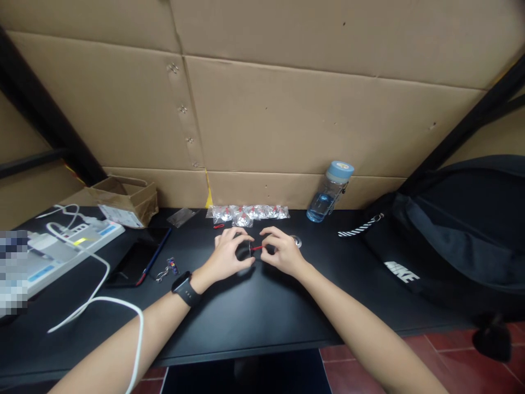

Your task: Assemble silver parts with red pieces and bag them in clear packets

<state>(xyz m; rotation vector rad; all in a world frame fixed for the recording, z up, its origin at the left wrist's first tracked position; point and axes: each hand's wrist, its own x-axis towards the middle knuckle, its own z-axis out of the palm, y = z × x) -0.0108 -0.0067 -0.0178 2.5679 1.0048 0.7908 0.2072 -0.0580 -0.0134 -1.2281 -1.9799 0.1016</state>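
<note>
My left hand point(229, 253) is curved around a thin, round-looking piece point(250, 249) seen edge-on, its rim between thumb and fingers. From the middle of that piece a short red cord point(257, 248) runs across to my right hand point(282, 250), whose thumb and fingertips pinch its end. Behind the right hand lies a shiny silver disc point(297, 241), partly covered by the fingers. Farther back, several silver discs with red cords lie in clear plastic bags point(243, 218). A loose red cord point(219, 225) rests in front of these bags.
At the left are a power strip point(110, 235) with a white cable point(118, 302), a cardboard box point(127, 198), a dark phone or tablet point(141, 257) and a keychain point(167, 269). A water bottle point(328, 191) stands back right, beside a black backpack point(443, 241). Cardboard point(311, 115) walls the back.
</note>
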